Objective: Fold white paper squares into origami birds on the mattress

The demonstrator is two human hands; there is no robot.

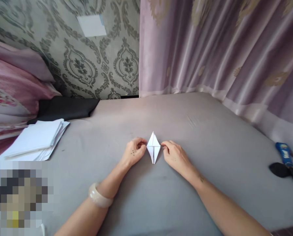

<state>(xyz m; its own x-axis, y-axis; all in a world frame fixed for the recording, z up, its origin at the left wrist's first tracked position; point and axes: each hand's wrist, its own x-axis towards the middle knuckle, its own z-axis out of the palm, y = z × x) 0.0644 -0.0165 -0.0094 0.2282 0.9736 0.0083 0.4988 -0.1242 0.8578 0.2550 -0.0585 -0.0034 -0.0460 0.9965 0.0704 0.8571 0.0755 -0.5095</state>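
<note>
Forearms (85,216): right before the folded paper (153,148).
Grey cloth (161,209): beneath it.
Curtain (185,52): hanging beyond.
Left hand (135,152), right hand (176,158): half-curled at its corners, grip unclear.

Left arm (86,214) and right arm (219,208) angle forward and inward, bare forearms. Left hand (134,150) and right hand (174,157) face each other, small gap between. Fingers curled, thumbs tucked in close; can't tell if either pinches. Dark dots on left hand's back, fainter on right.
</note>
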